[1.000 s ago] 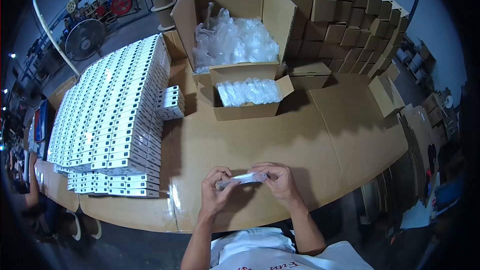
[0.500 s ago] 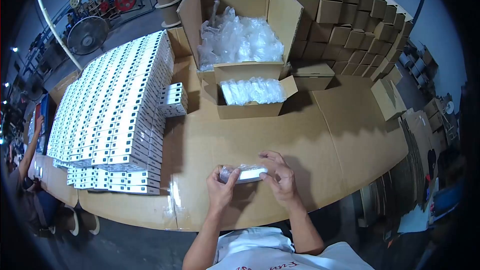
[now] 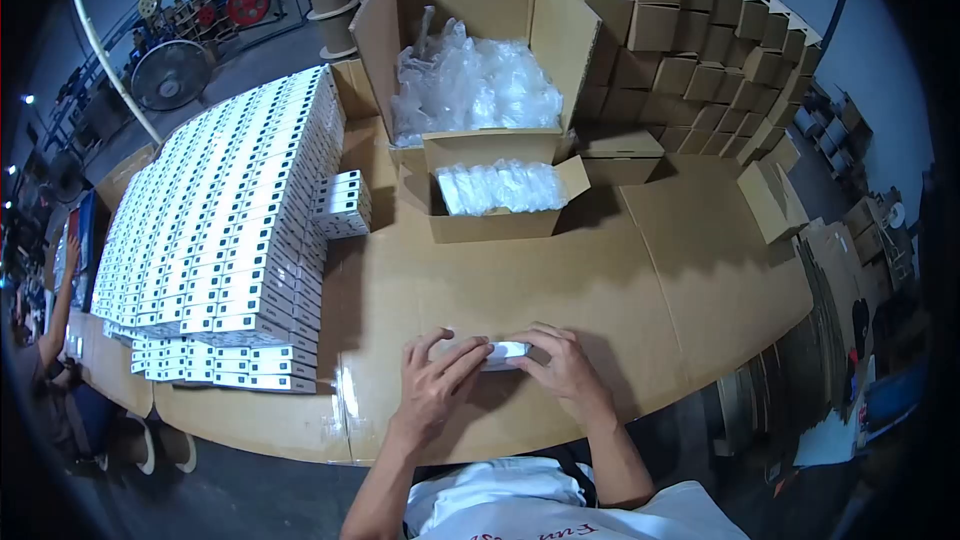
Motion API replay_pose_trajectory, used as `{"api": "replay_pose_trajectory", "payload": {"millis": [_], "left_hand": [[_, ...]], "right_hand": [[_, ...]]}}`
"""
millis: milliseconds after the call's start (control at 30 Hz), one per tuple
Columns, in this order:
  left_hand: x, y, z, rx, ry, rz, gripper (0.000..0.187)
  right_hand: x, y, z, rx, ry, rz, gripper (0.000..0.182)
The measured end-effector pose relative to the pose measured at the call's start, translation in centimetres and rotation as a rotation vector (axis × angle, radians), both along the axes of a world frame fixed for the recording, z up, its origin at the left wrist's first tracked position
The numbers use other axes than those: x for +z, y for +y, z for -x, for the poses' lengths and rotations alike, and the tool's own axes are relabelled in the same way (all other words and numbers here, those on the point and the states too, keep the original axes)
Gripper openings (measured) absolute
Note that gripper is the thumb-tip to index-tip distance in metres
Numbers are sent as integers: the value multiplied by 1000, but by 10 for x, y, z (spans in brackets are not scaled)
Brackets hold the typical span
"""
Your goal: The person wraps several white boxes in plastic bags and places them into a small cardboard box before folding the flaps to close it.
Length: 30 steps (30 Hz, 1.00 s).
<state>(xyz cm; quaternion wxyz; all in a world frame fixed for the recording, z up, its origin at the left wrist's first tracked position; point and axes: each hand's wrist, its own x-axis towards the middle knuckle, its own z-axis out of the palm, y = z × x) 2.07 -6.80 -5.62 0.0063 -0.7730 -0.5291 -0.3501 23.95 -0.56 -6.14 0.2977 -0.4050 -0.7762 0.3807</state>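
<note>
A small white box in clear plastic wrap (image 3: 507, 351) is held between both hands above the cardboard-covered table. My left hand (image 3: 437, 380) lies over its left end with the fingers bent across it. My right hand (image 3: 562, 368) pinches the right end between thumb and fingers. Beyond the hands, an open carton (image 3: 492, 228) holds a row of plastic-wrapped items (image 3: 500, 187). Behind that carton, a larger open carton (image 3: 570, 35) is filled with clear plastic bags (image 3: 478, 85).
Stacked white boxes (image 3: 215, 230) cover the left side, with a small stack (image 3: 342, 205) beside them. Brown cartons (image 3: 700, 50) are piled at the back right. Flattened cardboard (image 3: 835, 280) stands off the right edge. Another person's arm (image 3: 62, 300) shows at far left.
My left hand has moved its fingers over the top of the wrapped box. The right hand's fingers have closed in on the other end. The view has shifted slightly.
</note>
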Motion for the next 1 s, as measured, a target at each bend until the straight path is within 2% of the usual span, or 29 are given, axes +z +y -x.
{"api": "replay_pose_trajectory", "payload": {"millis": [100,200,300,367,433,467,567,800,1000], "left_hand": [[-13,5,6,-29,-81,37,33],[-18,7,8,-43,-251,118,35],[-12,1,4,1,-415,200,38],[-29,2,6,44,-409,177,45],[-22,2,6,125,-401,123,50],[-19,1,12,155,-399,104,49],[-8,2,36,222,-355,81,46],[0,3,79,317,-204,138,35],[-10,44,100,437,-322,112,35]], "right_hand": [[-10,0,3,-10,71,-254,32],[-7,-4,2,7,-22,-297,34],[10,-7,5,63,-39,-211,36],[2,-7,4,72,-21,-198,36],[5,-2,8,96,3,-222,34],[11,0,10,21,24,-235,27],[20,23,28,-198,209,-199,24],[31,91,89,-411,377,-309,23],[26,129,145,-498,397,-417,27]]}}
